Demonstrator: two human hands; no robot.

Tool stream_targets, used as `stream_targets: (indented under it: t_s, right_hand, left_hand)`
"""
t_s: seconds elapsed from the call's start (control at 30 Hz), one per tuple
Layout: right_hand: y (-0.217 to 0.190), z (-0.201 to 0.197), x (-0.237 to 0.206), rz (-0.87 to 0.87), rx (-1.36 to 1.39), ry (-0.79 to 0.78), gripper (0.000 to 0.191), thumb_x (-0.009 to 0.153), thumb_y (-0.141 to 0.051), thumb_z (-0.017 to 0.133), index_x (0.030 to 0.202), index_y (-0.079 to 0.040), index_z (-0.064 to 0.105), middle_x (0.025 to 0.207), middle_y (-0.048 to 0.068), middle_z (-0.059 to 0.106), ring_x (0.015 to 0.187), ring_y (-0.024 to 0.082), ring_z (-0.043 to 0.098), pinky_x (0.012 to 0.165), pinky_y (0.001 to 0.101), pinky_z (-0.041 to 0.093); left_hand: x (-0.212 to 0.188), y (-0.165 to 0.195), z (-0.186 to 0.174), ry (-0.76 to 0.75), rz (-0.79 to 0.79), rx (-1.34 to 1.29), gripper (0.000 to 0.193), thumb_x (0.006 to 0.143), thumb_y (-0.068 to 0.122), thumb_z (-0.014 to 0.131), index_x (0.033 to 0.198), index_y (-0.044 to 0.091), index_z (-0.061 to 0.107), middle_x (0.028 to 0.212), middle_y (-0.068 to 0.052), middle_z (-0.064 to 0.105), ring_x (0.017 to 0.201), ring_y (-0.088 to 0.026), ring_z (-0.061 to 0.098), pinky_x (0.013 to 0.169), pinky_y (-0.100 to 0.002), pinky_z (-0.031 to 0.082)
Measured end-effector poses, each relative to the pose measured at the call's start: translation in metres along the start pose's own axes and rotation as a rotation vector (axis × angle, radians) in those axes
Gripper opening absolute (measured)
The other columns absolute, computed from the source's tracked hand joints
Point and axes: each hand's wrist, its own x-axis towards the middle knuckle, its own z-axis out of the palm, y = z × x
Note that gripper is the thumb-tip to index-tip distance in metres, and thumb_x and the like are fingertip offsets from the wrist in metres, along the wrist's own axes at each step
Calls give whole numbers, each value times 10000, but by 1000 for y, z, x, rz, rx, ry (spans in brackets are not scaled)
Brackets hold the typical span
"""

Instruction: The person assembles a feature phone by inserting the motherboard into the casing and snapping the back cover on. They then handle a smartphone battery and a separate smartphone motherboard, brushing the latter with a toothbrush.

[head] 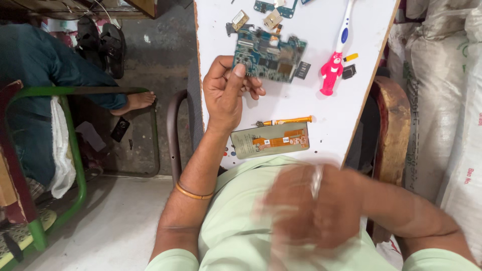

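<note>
My left hand [228,90] grips the near left corner of a blue-green phone circuit board [271,55], holding it just over the white table [321,108]. My right hand [311,206] is low against my pale green shirt, blurred by motion, with something thin and pale between the fingers that I cannot make out. A phone screen panel [270,140] with an orange flex cable lies face down at the table's near edge. A thin orange-handled tool [286,121] lies just beyond it.
A toothbrush with a pink figure handle [334,70] lies to the right of the board, next to small black chips [303,70]. Small metal and board parts [271,15] are at the far end. Another person's leg and bare foot [135,100] are at left, sacks [447,100] at right.
</note>
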Motion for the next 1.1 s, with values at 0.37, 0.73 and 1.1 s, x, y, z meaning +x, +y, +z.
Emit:
stream_targets:
  t_s: [0.37, 0.73, 1.1]
  right_hand:
    - [-36, -20, -7, -195, 181, -243, 242, 922, -136, 815, 1077, -73, 640, 1014, 50, 700, 928, 165, 728, 778, 319, 578]
    - [-59, -27, -3, -180, -170, -82, 186, 918, -92, 831, 1016, -131, 678, 934, 17, 702, 809, 186, 689, 693, 348, 533]
    - [64, -78, 16, 466, -827, 554, 267, 1000, -185, 887, 1177, -50, 739, 873, 51, 660, 649, 177, 569, 602, 327, 465]
  left_hand:
    - [1, 3, 2, -30, -27, -58, 131, 1111, 159, 567, 1170, 76, 484, 1056, -209, 747, 780, -241, 744, 632, -319, 572]
    - [0, 15, 1, -23, -38, -55, 212, 1088, 137, 530, 1274, 55, 466, 1156, -251, 732, 799, -251, 751, 643, -319, 582]
    - [1, 18, 5, -56, -7, -82, 116, 1103, 172, 541, 1158, 95, 475, 1104, -231, 744, 786, -242, 753, 635, -323, 587]
